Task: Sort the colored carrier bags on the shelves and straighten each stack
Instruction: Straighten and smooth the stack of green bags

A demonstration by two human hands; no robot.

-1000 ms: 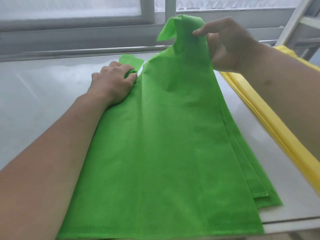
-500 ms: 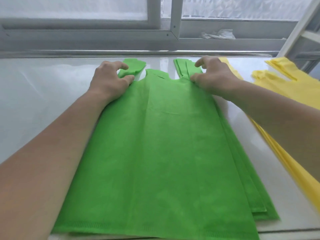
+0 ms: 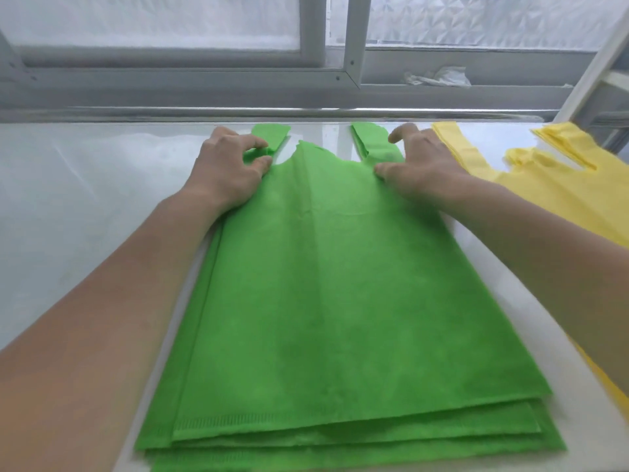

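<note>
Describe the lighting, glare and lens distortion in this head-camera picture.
Head view: daylight through the frosted window washes the scene; soft glare on the white shelf; wide-angle lens bows the sill; green bags sharp, forearms at the edges slightly soft.

Two bare forearms fill the lower corners of the frame. The left forearm runs from the lower left edge, the right forearm from the right edge; each looks broad at the edge and narrows to a slim wrist. Both are uncovered from the frame edge to the fingertips. The left hand and right hand are bare too, showing smooth backs with low knuckle ridges. The fingers are slender; the nails are too small and blurred to make out
</note>
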